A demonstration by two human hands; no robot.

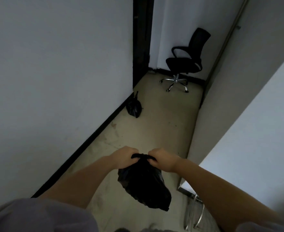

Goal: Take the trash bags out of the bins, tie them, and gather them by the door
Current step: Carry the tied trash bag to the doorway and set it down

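Fingers of both hands are curling tight round the gathered neck of the black trash bag (143, 183): the left hand (124, 156) is pinching one twisted end, the right hand (161, 159) the other, knuckles nearly meeting above the bag. The bag is hanging free below them, clear of the floor (163, 118), its belly sagging toward the person. Judging from this, the knot is being pulled snug; doing it well means drawing the two ends apart evenly and low against the neck, so the thin plastic is cinching rather than tearing. What is inside is hidden, though the bag is looking only lightly filled. Well beyond the held bag, a second bag (134, 107), already tied, is sitting against the wall near the dark door frame (140, 39), with an office chair (185, 61) farther off.
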